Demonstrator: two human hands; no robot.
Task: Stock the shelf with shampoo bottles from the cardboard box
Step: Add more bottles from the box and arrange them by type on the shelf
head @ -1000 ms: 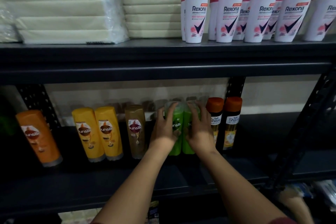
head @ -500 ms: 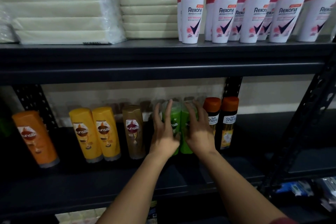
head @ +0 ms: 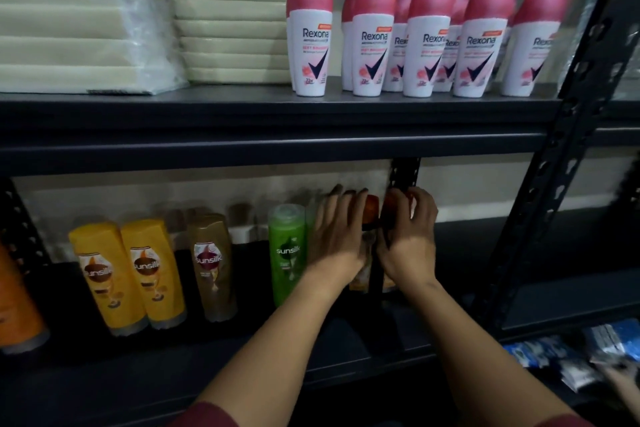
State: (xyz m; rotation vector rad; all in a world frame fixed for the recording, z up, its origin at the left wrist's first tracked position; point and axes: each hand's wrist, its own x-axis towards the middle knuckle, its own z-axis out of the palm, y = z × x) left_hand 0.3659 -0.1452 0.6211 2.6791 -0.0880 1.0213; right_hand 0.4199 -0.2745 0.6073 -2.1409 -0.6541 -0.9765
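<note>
On the lower shelf (head: 346, 354) stand two dark bottles with orange caps, side by side. My left hand (head: 337, 239) holds the left orange-capped bottle (head: 372, 206), fingers reaching up along its side. My right hand (head: 410, 239) curls round the right orange-capped bottle (head: 393, 204) at its cap. Just left of my left hand stands a green Sunsilk bottle (head: 287, 253); a second green one behind it is mostly hidden. Further left are a brown Sunsilk bottle (head: 211, 263), two yellow ones (head: 98, 274) (head: 156, 270) and an orange one (head: 14, 305) at the frame's edge. The cardboard box is out of view.
The upper shelf (head: 277, 107) carries several pink-capped Rexona deodorants (head: 374, 42) and wrapped white stacks (head: 79, 17). A black perforated upright (head: 540, 184) slants down on the right. Blue and white packets (head: 568, 354) lie low on the right. The lower shelf's right part holds nothing.
Both hands have left the two green bottles and moved right onto the orange-capped bottles. The view has shifted to the right and tilted.
</note>
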